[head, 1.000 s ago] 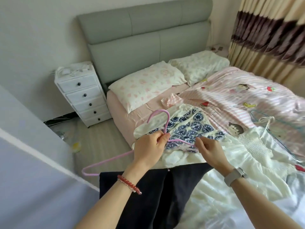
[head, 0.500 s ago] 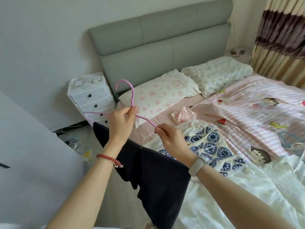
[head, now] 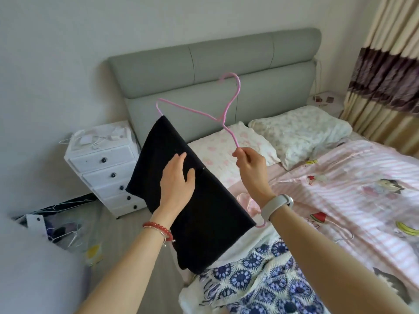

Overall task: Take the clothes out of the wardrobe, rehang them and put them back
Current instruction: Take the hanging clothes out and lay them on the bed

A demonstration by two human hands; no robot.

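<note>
A black garment (head: pixel 210 218) hangs folded over the bottom bar of a thin pink hanger (head: pixel 229 103), held up and tilted in front of the grey headboard. My right hand (head: pixel 250 163) pinches the hanger's right arm just below the neck. My left hand (head: pixel 178 177) lies flat with straight fingers on the face of the black garment. The hanger's hook points up. On the bed below lie a blue-and-white patterned garment (head: pixel 256 275) and white clothes.
The bed (head: pixel 353 177) with a pink striped cover and two pillows (head: pixel 229 146) fills the right side. A white drawer chest (head: pixel 106 164) stands at the left of the headboard. Wire hangers and clutter (head: pixel 65 232) lie on the floor. Striped curtains (head: pixel 385 71) hang at far right.
The hanger with the black garment has been raised and turned. My left hand let go of the hanger's neck and now rests flat on the garment; my right hand holds the hanger alone.
</note>
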